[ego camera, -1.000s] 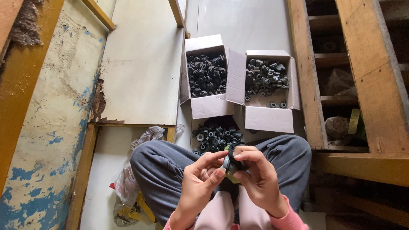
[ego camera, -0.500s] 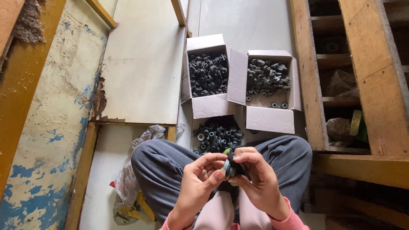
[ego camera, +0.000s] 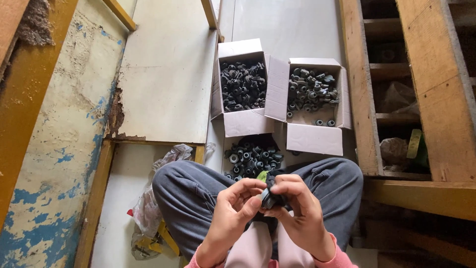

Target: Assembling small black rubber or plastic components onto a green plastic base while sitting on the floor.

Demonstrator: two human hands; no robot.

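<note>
Both hands meet over my lap: right hand (ego camera: 297,208) pinches a small black part (ego camera: 271,198), left hand (ego camera: 238,206) closes its fingertips on the near end. It looks light, stiff and a bit slick, best gripped round its rim. Boxes (ego camera: 243,87) of similar parts sit ahead.

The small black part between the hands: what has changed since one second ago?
Almost nothing changed. Both hands, left and right, still pinch the small black part over the lap; the fingers shifted only slightly. The two white boxes and the loose pile stayed in place.
</note>
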